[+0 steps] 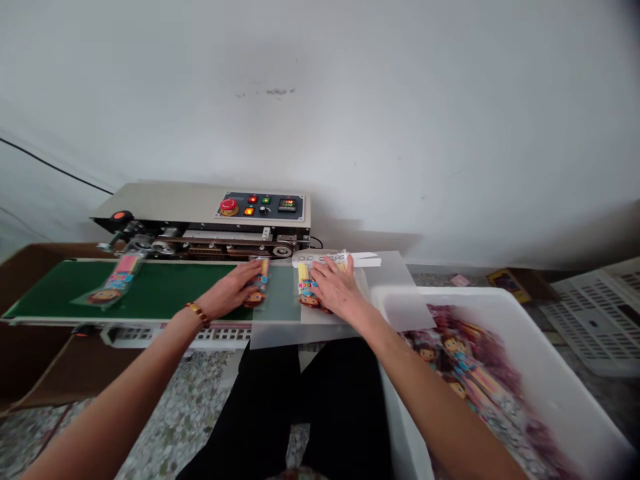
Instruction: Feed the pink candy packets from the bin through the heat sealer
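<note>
My left hand [233, 288] lies over the left side of a clear packet of candy-like sticks [259, 297] with a cartoon figure printed on it. The fingers are bent onto the packet, on the belt side of a translucent sheet. Farther right, my right hand [336, 287] rests flat with fingers spread on another such packet [305, 291], whose top end lies by a white strip. Its palm hides part of what is beneath. Behind both hands is a band sealing machine [200, 207]. Another packet [116, 280] lies on the green belt [170, 287], its top end near the rollers.
A white tub [555, 387] at my right holds many more packets [470, 360]. Beyond it lies a perforated plastic crate [595, 320]. A cardboard box [45, 380] stands under the belt's left end. The wall rises close behind the machine.
</note>
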`<state>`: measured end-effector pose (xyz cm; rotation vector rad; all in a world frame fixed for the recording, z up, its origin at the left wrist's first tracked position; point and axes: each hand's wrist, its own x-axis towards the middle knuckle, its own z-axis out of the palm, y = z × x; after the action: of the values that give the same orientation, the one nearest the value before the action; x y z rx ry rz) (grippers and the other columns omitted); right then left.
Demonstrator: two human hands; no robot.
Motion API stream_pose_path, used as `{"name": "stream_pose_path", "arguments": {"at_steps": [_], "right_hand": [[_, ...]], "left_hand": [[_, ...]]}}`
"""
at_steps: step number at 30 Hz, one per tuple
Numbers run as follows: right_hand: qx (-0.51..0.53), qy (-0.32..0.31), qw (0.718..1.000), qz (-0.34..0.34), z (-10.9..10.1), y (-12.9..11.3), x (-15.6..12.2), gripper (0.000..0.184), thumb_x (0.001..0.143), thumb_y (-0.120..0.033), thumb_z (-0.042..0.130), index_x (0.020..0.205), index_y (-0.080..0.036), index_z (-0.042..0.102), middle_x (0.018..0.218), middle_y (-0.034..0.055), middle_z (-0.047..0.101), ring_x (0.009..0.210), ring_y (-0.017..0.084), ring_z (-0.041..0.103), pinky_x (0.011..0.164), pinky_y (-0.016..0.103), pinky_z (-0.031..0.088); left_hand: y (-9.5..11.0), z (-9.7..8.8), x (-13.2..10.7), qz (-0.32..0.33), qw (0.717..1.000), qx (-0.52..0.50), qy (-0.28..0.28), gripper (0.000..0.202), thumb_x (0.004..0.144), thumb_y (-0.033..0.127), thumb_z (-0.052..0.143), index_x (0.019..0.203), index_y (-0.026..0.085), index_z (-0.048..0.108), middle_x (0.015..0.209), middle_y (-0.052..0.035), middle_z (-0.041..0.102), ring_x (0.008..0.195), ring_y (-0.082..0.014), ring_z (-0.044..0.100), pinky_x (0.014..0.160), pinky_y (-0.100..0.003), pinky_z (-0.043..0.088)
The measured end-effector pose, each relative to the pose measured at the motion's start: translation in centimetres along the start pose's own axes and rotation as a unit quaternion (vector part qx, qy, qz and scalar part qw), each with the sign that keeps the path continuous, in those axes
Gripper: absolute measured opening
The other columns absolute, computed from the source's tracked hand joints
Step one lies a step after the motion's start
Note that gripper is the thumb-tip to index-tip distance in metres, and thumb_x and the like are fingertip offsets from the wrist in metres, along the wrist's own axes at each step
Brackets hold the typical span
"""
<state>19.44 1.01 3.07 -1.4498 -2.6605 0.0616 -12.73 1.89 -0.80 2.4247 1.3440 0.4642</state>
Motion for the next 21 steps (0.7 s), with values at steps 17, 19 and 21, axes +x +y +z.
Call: {"name": "stream_pose_path", "arguments": {"at_steps": [17, 19, 21], "right_hand": [[-0.008, -0.019, 1.0, 0.019, -0.8, 1.8, -3.0, 0.038, 0.103, -0.026, 0.044, 0.138, -0.027, 0.06, 0.154, 0.009, 0.053, 0.146, 0.034, 0.038, 0.121, 0.072, 0.009], [-0.004, -0.016, 1.0, 0.017, -0.4, 1.4, -2.2, 0.037, 0.103, -0.026, 0.044, 0.136, -0.027, 0.061, 0.152, 0.0092, 0.055, 0.146, 0.035, 0.038, 0.121, 0.071, 0.008], [0.008, -0.005, 1.0, 0.009, 0.1, 0.6, -0.9, 0.036, 0.103, -0.027, 0.045, 0.135, -0.024, 0.062, 0.15, 0.0103, 0.057, 0.145, 0.035, 0.039, 0.121, 0.072, 0.007]], "left_hand": [[6.6, 3.5, 3.4, 0.052, 0.998, 0.024, 0.013, 0.05, 0.099, 0.031, 0.053, 0.147, 0.019, 0.048, 0.157, -0.0164, 0.047, 0.148, -0.0277, 0.043, 0.124, -0.055, 0.033], [4.7, 2.0, 2.5, 0.058, 0.998, 0.018, -0.002, 0.049, 0.099, 0.034, 0.053, 0.145, 0.019, 0.051, 0.156, -0.0158, 0.048, 0.147, -0.0265, 0.044, 0.124, -0.051, 0.034], [2.6, 0.5, 1.4, 0.048, 0.998, 0.02, -0.018, 0.049, 0.098, 0.038, 0.053, 0.144, 0.019, 0.053, 0.155, -0.0154, 0.049, 0.146, -0.0258, 0.044, 0.123, -0.049, 0.035]]}}
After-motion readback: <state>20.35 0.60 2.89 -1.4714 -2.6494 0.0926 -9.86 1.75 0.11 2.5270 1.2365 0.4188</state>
